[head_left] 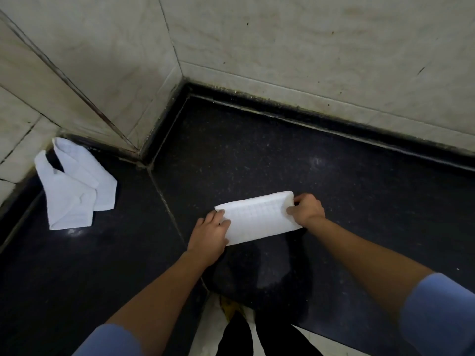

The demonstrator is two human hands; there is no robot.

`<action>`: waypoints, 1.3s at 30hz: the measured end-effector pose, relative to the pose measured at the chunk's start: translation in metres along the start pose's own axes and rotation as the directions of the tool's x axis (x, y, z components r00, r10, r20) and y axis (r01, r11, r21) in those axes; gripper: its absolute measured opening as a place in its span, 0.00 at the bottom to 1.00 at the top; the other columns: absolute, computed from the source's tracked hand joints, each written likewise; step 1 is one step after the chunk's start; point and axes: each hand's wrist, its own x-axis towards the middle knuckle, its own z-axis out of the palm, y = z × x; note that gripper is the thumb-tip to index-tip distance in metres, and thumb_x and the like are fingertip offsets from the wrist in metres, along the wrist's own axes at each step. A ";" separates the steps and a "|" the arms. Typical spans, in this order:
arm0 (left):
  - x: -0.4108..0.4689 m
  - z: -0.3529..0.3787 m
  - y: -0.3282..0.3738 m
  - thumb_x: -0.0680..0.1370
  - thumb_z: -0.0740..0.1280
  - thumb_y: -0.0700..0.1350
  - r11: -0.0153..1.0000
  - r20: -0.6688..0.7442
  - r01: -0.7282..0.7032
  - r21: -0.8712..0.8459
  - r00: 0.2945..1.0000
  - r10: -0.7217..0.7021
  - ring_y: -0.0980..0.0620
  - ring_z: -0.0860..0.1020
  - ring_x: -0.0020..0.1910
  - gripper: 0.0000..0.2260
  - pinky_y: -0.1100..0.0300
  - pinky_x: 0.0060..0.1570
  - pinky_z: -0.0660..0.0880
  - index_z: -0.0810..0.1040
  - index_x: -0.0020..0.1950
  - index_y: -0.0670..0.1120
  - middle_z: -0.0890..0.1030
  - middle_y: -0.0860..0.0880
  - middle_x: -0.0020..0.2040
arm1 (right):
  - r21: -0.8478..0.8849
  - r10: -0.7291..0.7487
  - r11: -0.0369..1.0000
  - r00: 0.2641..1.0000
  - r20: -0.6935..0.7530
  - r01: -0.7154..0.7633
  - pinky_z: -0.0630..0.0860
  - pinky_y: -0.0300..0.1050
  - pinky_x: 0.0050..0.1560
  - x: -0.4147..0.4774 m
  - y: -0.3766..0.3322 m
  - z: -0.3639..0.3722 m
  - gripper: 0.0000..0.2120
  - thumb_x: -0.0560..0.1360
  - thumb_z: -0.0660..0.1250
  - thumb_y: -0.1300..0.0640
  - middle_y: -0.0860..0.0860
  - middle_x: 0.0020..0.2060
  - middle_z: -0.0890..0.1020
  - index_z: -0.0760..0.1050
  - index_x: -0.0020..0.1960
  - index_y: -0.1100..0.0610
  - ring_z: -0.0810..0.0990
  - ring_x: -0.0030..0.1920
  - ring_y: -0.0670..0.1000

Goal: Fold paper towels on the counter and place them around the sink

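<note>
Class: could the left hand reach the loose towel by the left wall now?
Probably yes: only bare counter lies between the left hand and the loose towel, though it must first release the folded paper towel.

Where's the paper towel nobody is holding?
In the head view, the loose paper towel lies far left on the dark counter, beside the tiled wall.

A folded paper towel (pixel 259 217) lies on the counter (pixel 334 188), the left hand (pixel 209 236) holding its left end and the right hand (pixel 307 209) its right; a second towel (pixel 74 183) lies well apart to the left, beside the wall (pixel 15 129)
</note>
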 end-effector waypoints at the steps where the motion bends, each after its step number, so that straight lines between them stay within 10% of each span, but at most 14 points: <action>1: -0.002 0.000 -0.001 0.78 0.63 0.48 1.000 -0.025 0.006 -0.012 1.000 -0.007 0.46 0.58 0.73 0.21 0.51 0.68 0.60 0.67 0.71 0.47 0.59 0.46 0.76 | 0.096 0.022 0.995 1.000 0.014 -0.023 0.78 0.48 0.47 -0.001 -0.001 -0.003 0.11 0.72 0.69 0.58 0.56 0.47 0.81 0.79 0.53 0.60 0.80 0.46 0.55; 5: -0.015 0.002 -0.012 0.77 0.66 0.46 0.988 -0.138 0.056 -0.143 0.987 -0.076 0.45 0.66 0.67 0.18 0.52 0.64 0.66 0.73 0.67 0.46 0.69 0.46 0.68 | 0.353 -0.024 0.936 0.996 0.087 -0.009 0.78 0.48 0.41 -0.017 -0.017 -0.012 0.05 0.72 0.69 0.62 0.55 0.45 0.81 0.78 0.48 0.59 0.80 0.44 0.54; 19: -0.069 0.009 -0.058 0.77 0.66 0.45 0.944 -0.108 0.212 -0.252 0.963 -0.245 0.45 0.72 0.58 0.15 0.53 0.56 0.70 0.75 0.63 0.46 0.73 0.46 0.60 | -0.222 -0.303 0.912 0.931 0.202 0.345 0.74 0.45 0.52 -0.053 -0.085 0.096 0.11 0.74 0.68 0.54 0.51 0.51 0.79 0.73 0.55 0.55 0.78 0.53 0.53; 25: -0.057 0.006 -0.045 0.78 0.64 0.45 0.959 -0.131 0.123 -0.257 0.978 -0.161 0.47 0.71 0.60 0.15 0.54 0.58 0.71 0.74 0.65 0.46 0.71 0.47 0.63 | -0.092 -0.401 0.896 0.881 0.249 0.434 0.72 0.39 0.46 -0.053 -0.069 0.084 0.12 0.74 0.70 0.50 0.47 0.45 0.80 0.76 0.54 0.53 0.78 0.48 0.48; 28: -0.040 -0.002 -0.029 0.78 0.63 0.46 0.970 -0.195 0.039 -0.241 0.977 -0.087 0.45 0.71 0.62 0.15 0.52 0.58 0.71 0.74 0.64 0.44 0.71 0.46 0.65 | -0.336 -0.614 0.729 0.787 0.062 0.596 0.75 0.47 0.47 -0.046 -0.046 0.060 0.10 0.78 0.62 0.55 0.51 0.52 0.80 0.78 0.56 0.54 0.78 0.52 0.53; 32: -0.011 -0.009 -0.005 0.80 0.60 0.48 0.992 -0.119 -0.045 -0.121 0.992 0.031 0.45 0.56 0.75 0.21 0.51 0.68 0.62 0.64 0.73 0.46 0.56 0.45 0.77 | -0.588 -0.707 0.460 0.675 0.209 0.665 0.69 0.54 0.64 -0.043 -0.028 0.050 0.24 0.79 0.60 0.55 0.56 0.73 0.65 0.63 0.74 0.57 0.63 0.73 0.57; 35: 0.003 -0.002 -0.002 0.80 0.60 0.52 0.999 0.033 -0.045 -0.008 0.998 0.045 0.47 0.45 0.77 0.29 0.48 0.73 0.56 0.53 0.77 0.46 0.45 0.46 0.79 | -0.644 -0.646 0.365 0.681 0.345 0.673 0.61 0.57 0.70 -0.036 -0.020 0.060 0.32 0.81 0.54 0.46 0.52 0.78 0.45 0.46 0.78 0.56 0.45 0.78 0.52; 39: 0.003 0.011 -0.013 0.81 0.57 0.56 0.998 0.081 -0.046 0.031 0.996 0.044 0.48 0.42 0.77 0.30 0.46 0.74 0.53 0.49 0.78 0.47 0.40 0.50 0.79 | -0.679 -0.583 0.377 0.731 0.355 0.630 0.61 0.59 0.71 -0.022 -0.007 0.057 0.35 0.78 0.43 0.37 0.53 0.78 0.46 0.46 0.78 0.57 0.47 0.78 0.52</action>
